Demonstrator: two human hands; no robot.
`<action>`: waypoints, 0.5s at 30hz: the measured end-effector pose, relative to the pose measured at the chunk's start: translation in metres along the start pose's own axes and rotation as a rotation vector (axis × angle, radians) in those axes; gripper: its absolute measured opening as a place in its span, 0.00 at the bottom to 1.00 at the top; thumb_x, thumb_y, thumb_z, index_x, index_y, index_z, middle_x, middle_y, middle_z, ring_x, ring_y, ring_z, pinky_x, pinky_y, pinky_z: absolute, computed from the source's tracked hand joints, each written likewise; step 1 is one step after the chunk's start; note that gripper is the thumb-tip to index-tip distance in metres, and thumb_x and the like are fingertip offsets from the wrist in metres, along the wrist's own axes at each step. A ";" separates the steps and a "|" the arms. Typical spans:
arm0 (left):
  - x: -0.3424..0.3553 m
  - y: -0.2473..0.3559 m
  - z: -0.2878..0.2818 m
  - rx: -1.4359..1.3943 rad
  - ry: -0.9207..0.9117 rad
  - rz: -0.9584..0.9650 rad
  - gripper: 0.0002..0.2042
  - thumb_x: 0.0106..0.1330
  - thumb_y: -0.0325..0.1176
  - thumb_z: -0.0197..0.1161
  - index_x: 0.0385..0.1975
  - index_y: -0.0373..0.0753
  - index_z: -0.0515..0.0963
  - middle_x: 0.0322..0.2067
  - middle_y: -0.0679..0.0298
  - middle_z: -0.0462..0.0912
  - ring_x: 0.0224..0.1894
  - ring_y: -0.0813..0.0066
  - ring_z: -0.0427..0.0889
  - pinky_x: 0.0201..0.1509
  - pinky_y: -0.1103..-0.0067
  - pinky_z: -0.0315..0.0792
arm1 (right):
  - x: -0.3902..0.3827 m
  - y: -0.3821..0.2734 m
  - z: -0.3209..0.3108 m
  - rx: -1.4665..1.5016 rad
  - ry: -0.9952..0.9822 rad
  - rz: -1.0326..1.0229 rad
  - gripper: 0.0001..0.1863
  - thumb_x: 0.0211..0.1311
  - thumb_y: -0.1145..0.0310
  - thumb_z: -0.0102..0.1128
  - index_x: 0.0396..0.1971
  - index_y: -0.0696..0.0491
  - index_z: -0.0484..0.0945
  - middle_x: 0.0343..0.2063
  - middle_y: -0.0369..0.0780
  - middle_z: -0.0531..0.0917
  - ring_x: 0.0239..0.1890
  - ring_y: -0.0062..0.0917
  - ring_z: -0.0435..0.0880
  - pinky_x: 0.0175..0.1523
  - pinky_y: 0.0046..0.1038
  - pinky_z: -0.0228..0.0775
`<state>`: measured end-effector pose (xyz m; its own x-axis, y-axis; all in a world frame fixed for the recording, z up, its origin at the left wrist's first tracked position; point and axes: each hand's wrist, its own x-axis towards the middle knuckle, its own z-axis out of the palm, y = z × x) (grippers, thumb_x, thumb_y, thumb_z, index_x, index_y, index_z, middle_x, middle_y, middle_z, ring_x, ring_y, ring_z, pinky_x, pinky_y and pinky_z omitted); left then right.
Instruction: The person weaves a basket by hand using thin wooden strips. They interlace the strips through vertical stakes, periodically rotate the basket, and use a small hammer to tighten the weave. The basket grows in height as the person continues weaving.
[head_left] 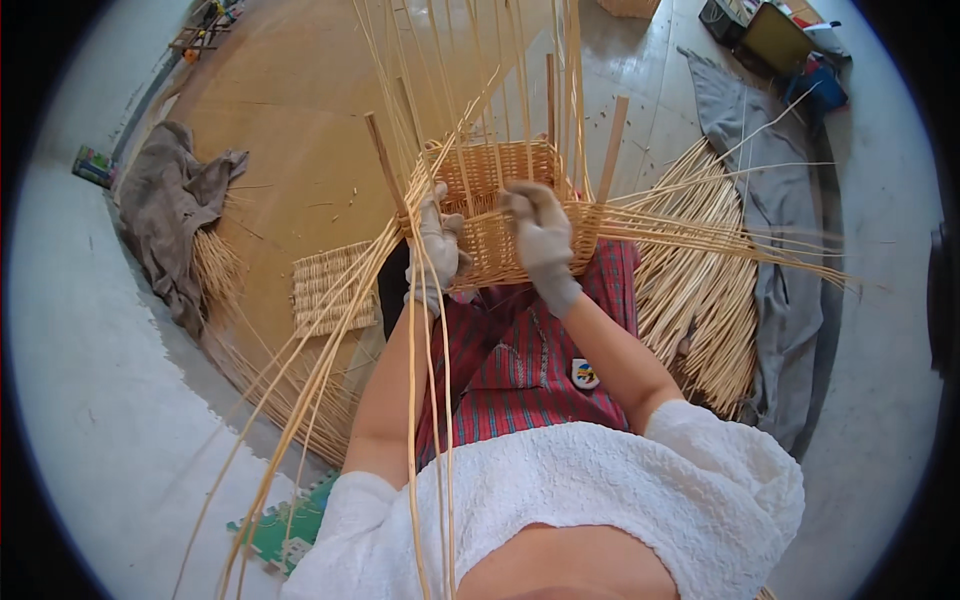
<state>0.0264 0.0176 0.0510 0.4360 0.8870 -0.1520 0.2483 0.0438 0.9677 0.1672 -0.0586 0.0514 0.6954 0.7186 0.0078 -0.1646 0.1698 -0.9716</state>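
Note:
On my lap rests a rectangular wicker basket (pixel 487 250), its walls woven partway up. Thin upright rods and thicker wooden corner posts (pixel 612 150) rise from it. My left hand (pixel 432 245), in a pale work glove, is closed on the near wall at the left corner, where long wicker rods (pixel 330 355) fan out toward me. My gloved right hand (pixel 545 245) is over the near wall, slightly blurred. Its fingers are curled in a pinch at the rim around a thin wicker rod, partly hidden by the fingers.
A large bundle of wicker rods (pixel 700 290) lies at right beside a grey cloth (pixel 790 330). A small woven panel (pixel 335 285) lies left of my lap. Further left are another grey cloth (pixel 175 215) and more rods (pixel 290 395). Containers (pixel 775 40) stand at far right.

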 end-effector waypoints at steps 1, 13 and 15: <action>0.001 -0.003 0.006 -0.083 0.074 -0.015 0.14 0.78 0.31 0.52 0.60 0.45 0.68 0.30 0.67 0.72 0.14 0.80 0.71 0.13 0.79 0.67 | 0.016 -0.011 0.022 -0.273 -0.100 -0.401 0.18 0.71 0.75 0.58 0.59 0.51 0.78 0.48 0.42 0.86 0.48 0.24 0.86 0.48 0.26 0.81; -0.007 0.016 0.032 0.265 0.421 0.539 0.27 0.74 0.28 0.58 0.71 0.39 0.61 0.61 0.52 0.76 0.58 0.57 0.79 0.61 0.67 0.74 | -0.005 0.013 -0.102 -0.061 -0.083 0.008 0.17 0.76 0.65 0.57 0.60 0.51 0.72 0.34 0.37 0.86 0.32 0.20 0.85 0.29 0.16 0.72; -0.022 0.055 0.042 0.219 0.256 0.471 0.27 0.73 0.29 0.58 0.71 0.37 0.60 0.66 0.51 0.73 0.64 0.55 0.75 0.66 0.65 0.69 | -0.007 0.012 -0.120 0.016 0.120 0.136 0.10 0.74 0.66 0.60 0.48 0.54 0.80 0.37 0.37 0.87 0.36 0.18 0.87 0.27 0.15 0.70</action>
<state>0.0666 -0.0186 0.0993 0.3268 0.8717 0.3651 0.2629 -0.4549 0.8508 0.2446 -0.1427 0.0111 0.7444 0.6500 -0.1531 -0.2734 0.0874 -0.9579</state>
